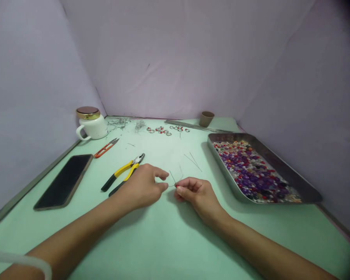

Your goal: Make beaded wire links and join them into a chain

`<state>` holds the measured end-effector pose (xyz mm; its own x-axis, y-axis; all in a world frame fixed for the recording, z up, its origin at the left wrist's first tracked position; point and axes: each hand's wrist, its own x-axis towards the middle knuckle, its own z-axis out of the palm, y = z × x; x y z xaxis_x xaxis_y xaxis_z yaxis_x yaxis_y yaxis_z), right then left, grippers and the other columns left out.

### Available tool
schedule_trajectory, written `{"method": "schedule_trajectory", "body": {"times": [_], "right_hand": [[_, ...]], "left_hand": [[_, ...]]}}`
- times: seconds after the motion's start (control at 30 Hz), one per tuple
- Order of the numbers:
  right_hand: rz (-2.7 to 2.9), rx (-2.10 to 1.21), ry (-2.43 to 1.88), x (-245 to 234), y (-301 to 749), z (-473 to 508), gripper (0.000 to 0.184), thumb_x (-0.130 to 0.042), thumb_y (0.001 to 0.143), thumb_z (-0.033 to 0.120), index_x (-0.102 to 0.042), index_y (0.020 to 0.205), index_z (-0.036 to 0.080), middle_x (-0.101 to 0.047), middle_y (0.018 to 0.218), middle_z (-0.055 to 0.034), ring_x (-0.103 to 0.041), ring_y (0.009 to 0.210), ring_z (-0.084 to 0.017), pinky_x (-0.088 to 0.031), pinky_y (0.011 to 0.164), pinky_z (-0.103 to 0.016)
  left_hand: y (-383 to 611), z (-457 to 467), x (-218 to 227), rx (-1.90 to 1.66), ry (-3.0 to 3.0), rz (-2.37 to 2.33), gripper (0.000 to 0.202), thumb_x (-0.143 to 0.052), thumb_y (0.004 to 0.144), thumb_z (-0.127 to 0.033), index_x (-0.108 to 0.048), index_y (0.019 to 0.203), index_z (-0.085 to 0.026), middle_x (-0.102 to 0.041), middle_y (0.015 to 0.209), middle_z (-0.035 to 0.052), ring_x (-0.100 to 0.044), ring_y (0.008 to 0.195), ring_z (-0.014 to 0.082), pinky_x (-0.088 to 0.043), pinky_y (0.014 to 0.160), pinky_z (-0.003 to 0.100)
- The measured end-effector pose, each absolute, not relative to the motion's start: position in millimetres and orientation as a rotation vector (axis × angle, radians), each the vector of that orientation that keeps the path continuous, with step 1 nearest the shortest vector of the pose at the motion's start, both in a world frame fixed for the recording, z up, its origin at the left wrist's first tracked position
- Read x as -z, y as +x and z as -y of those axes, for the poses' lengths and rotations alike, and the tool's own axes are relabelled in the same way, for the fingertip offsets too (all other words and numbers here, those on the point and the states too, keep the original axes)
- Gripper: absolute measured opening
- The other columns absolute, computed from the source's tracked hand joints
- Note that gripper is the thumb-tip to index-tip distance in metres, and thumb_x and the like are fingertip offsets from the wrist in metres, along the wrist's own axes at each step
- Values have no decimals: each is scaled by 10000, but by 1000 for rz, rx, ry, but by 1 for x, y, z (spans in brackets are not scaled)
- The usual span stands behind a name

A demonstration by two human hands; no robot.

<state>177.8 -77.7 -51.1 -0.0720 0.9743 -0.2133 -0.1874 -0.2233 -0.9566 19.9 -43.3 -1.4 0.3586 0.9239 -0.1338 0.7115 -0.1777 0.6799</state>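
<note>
Between its thumb and fingertips, my right hand (196, 193) pinches a small red bead (176, 186) with thin wire (172, 177) sticking out of it. A curved end of the wire runs left toward my left hand (147, 186). That hand's thumb and index finger are apart, close to the wire end, and I see nothing held between them. Behind my left wrist lie combination pliers (119, 171) with yellow and black handles. Two straight pieces of wire (195, 161) rest on the green tabletop (160, 241) beyond my right hand.
At right stands a metal tray (221, 163) of mixed beads (251, 171). Leftward are a phone (64, 182), orange thread snips (106, 147) and a lidded white mug (95, 126). Toward the back lie wire scraps (118, 123), beaded rings (160, 130), long wires (192, 126) and a brown cup (207, 119).
</note>
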Motion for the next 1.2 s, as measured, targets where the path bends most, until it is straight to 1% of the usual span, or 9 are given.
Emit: {"method": "schedule_trajectory", "body": {"times": [0.07,0.17,0.27,0.37,0.57,0.7,0.83,1.0,1.2], "right_hand": [[1012,-1497,-1192,51,178,78,153,-701,583,257,-624,627,133,-606,520,-1,-517,495,-92,-415,531,-239],[1051,-1494,-1170,52,178,78,135,-685,596,251,-626,618,131,-611,533,-6,-514,509,-91,-413,537,-237],[1065,-1495,-1171,53,177,78,129,-677,603,247,-627,618,130,-610,538,-5,-509,515,-90,-408,540,-236],[1057,-1507,-1175,53,177,77,131,-677,600,247,-622,619,129,-603,531,-1,-503,511,-89,-401,536,-236],[1056,-1481,-1198,52,177,78,120,-671,604,241,-614,602,136,-600,528,3,-499,509,-92,-399,533,-236],[1064,-1457,-1207,53,177,79,107,-667,607,230,-613,597,138,-597,523,3,-502,508,-91,-405,540,-238],[1058,-1452,-1214,54,176,78,112,-673,601,242,-617,599,145,-601,524,4,-509,506,-96,-411,538,-246],[1025,-1461,-1201,54,176,79,135,-690,589,251,-616,599,139,-607,514,4,-520,503,-97,-425,541,-246],[944,-1542,-1175,53,178,76,168,-721,561,259,-627,617,130,-630,547,-10,-559,530,-103,-463,586,-262]], "left_hand": [[24,45,1,-406,1689,-1399,283,-547,641,-242,-638,886,-132,-604,527,11,-503,409,126,-383,408,241],[32,48,4,-415,1467,-1329,129,-530,617,-149,-599,722,-121,-547,427,-23,-475,355,97,-385,368,211],[35,48,9,-426,1455,-1297,31,-516,606,-121,-545,605,-131,-528,395,-34,-446,321,75,-356,332,181],[35,48,12,-414,1448,-1266,34,-497,619,-124,-526,618,-141,-513,362,-46,-420,289,69,-320,307,166],[35,47,15,-415,1444,-1244,9,-503,621,-138,-509,626,-140,-516,381,-43,-453,324,77,-341,337,172],[33,46,18,-448,1566,-1209,73,-491,645,-193,-532,618,-138,-464,383,-56,-413,331,72,-307,351,183],[32,45,20,-510,1658,-1235,96,-507,621,-201,-564,597,-126,-452,458,-46,-369,410,63,-265,397,190],[32,45,22,-496,1657,-1179,101,-481,640,-208,-541,607,-133,-398,454,-62,-304,417,57,-216,398,189],[32,45,25,-572,1672,-1142,97,-469,650,-206,-530,618,-138,-384,474,-63,-300,440,60,-237,414,187]]}}
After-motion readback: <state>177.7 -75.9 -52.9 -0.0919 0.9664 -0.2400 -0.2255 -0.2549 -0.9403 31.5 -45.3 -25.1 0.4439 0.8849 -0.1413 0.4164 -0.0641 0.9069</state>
